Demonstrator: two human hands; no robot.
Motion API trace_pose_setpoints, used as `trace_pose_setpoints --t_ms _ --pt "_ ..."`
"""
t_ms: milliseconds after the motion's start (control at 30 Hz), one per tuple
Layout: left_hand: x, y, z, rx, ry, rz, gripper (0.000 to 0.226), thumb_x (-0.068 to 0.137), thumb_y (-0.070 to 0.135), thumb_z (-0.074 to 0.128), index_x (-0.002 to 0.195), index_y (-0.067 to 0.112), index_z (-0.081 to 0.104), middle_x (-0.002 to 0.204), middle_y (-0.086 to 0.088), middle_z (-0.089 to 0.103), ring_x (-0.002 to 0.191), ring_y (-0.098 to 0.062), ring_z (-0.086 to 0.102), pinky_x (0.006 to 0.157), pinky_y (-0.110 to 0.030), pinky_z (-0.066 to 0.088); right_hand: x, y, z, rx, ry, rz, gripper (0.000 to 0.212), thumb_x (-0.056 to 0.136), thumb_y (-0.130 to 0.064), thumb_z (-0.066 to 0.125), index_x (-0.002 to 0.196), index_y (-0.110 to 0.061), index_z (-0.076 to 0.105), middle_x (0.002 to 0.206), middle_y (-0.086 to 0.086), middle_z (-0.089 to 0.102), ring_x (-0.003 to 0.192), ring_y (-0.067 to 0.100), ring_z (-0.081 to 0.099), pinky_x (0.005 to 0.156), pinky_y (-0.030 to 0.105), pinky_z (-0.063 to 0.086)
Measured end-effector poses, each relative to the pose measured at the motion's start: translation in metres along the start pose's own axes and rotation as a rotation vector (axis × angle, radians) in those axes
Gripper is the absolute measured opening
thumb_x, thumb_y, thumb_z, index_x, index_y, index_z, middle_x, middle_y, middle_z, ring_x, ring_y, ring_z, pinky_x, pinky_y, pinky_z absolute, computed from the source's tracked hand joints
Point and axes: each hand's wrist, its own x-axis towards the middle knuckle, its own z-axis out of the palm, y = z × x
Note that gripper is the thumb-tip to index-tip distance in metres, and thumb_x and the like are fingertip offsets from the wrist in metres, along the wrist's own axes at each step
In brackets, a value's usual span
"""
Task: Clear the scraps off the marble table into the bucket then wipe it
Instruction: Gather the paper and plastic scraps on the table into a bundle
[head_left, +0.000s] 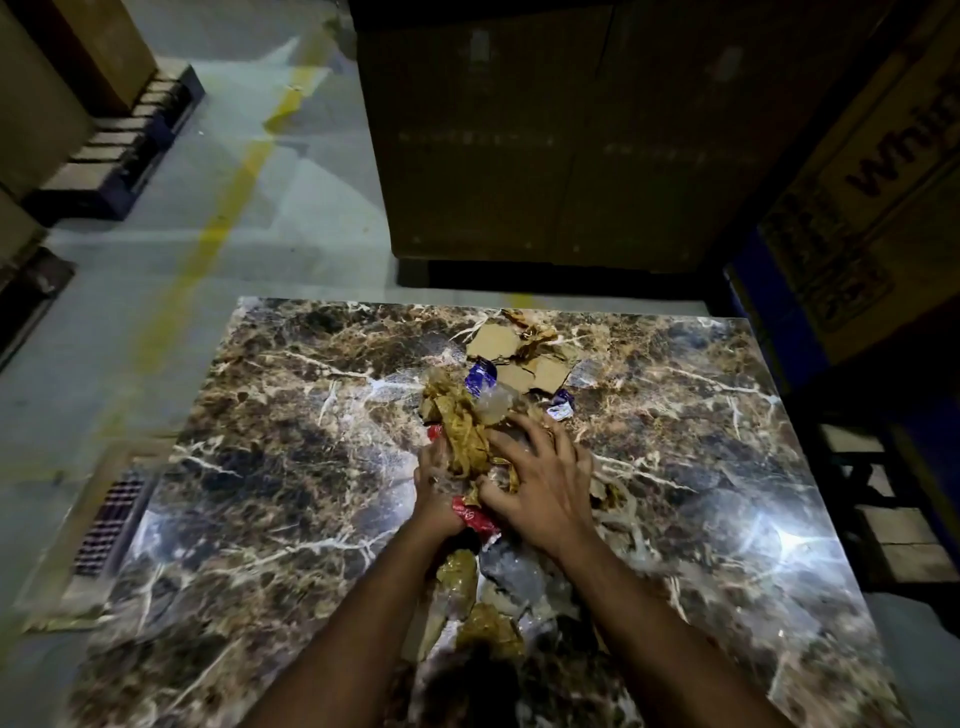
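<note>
Head view, left hand, right hand clutching scraps, trail running near-to-far.

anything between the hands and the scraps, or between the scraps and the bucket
Nothing visible: the left hand and right hand are on the scraps on the marble table. No bucket is in view, so that path cannot be judged.
</note>
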Motion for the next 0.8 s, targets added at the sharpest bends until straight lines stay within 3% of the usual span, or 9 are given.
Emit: trace_pose_setpoints --t_ms 100,167,267,367,467,533,633,700,800 --pt "-0.009 -0.003 -0.001 -0.383 -0.065 -0.041 0.053 0.086 0.006 0.074 0.133 0.013 0.052 0.109 -0.022 0.066 0.077 -0.025 0.072 0.055 -0.033 0.056 0.001 -0.006 0.008 0.008 0.025 0.039 0.077 0.074 -0.075 0.026 0.145 -0.053 0.043 0.166 -0.01 0.024 0.151 0.028 0.017 0.117 0.059 0.018" --pt "-0.017 0.006 -0.003 -0.46 -0.086 -0.096 0.044 0.096 0.0 0.061 0.137 0.007 0.048 0.096 -0.017 0.065 0.061 -0.016 0.07 0.046 -0.027 0.053 0.002 -0.011 0.014 -0.001 0.035 0.059 0.075 0.075 -0.075 0.026 0.142 -0.051 0.048 0.165 -0.008 0.027 0.151 0.028 0.017 0.116 0.06 0.018" --pt "-0.025 0.022 -0.016 -0.585 -0.134 -0.029 0.046 0.104 0.004 0.048 0.148 0.007 0.037 0.098 -0.012 0.065 0.068 -0.011 0.073 0.058 -0.028 0.058 0.001 -0.011 0.02 0.004 0.083 0.086 0.068 0.077 -0.072 0.032 0.137 -0.05 0.054 0.163 -0.009 0.029 0.15 0.027 0.019 0.116 0.062 0.019" --pt "-0.022 0.021 -0.043 -0.884 -0.189 0.022 0.052 0.101 0.0 0.033 0.144 0.025 0.046 0.118 -0.004 0.066 0.096 -0.022 0.072 0.103 -0.052 0.046 0.001 -0.005 0.025 -0.043 0.08 0.09 0.064 0.077 -0.071 0.039 0.137 -0.052 0.052 0.164 -0.009 0.028 0.151 0.028 0.018 0.115 0.064 0.02" --pt "-0.023 0.024 -0.067 -1.063 -0.249 0.033 0.061 0.08 0.013 0.038 0.139 0.017 0.05 0.102 -0.009 0.074 0.082 -0.023 0.069 0.085 -0.043 0.05 0.001 -0.005 0.03 -0.107 0.083 0.066 0.062 0.078 -0.072 0.043 0.136 -0.053 0.052 0.164 -0.007 0.028 0.151 0.03 0.02 0.113 0.067 0.023" --pt "-0.013 0.03 -0.075 -0.976 -0.211 0.042 0.052 0.092 0.025 0.037 0.141 0.016 0.05 0.116 -0.014 0.067 0.09 -0.027 0.065 0.078 -0.039 0.052 0.0 -0.006 0.032 -0.136 0.096 0.063 0.06 0.079 -0.072 0.044 0.135 -0.052 0.053 0.164 -0.005 0.03 0.151 0.033 0.023 0.113 0.069 0.023" --pt "0.015 0.059 -0.084 -0.798 0.01 0.065 0.034 0.104 0.035 0.039 0.126 0.021 0.062 0.129 -0.015 0.061 0.1 -0.028 0.06 0.087 -0.041 0.048 0.0 -0.007 0.036 -0.152 0.11 0.066 0.059 0.08 -0.072 0.045 0.135 -0.052 0.053 0.164 -0.003 0.031 0.151 0.034 0.025 0.114 0.071 0.02" --pt "0.037 0.092 -0.088 -0.5 0.201 0.152 0.022 0.104 0.029 0.046 0.118 0.024 0.063 0.127 -0.01 0.062 0.104 -0.029 0.061 0.089 -0.042 0.049 0.001 -0.006 0.037 -0.145 0.133 0.066 0.057 0.08 -0.073 0.047 0.133 -0.052 0.054 0.163 -0.003 0.034 0.151 0.034 0.026 0.114 0.071 0.02" --pt "0.077 0.146 -0.086 0.043 0.322 0.408 0.031 0.102 0.02 0.055 0.132 0.026 0.056 0.123 0.004 0.06 0.09 -0.012 0.064 0.072 -0.03 0.055 0.001 -0.005 0.038 -0.138 0.164 0.051 0.05 0.083 -0.072 0.053 0.129 -0.052 0.055 0.162 -0.005 0.034 0.153 0.031 0.022 0.114 0.07 0.02"
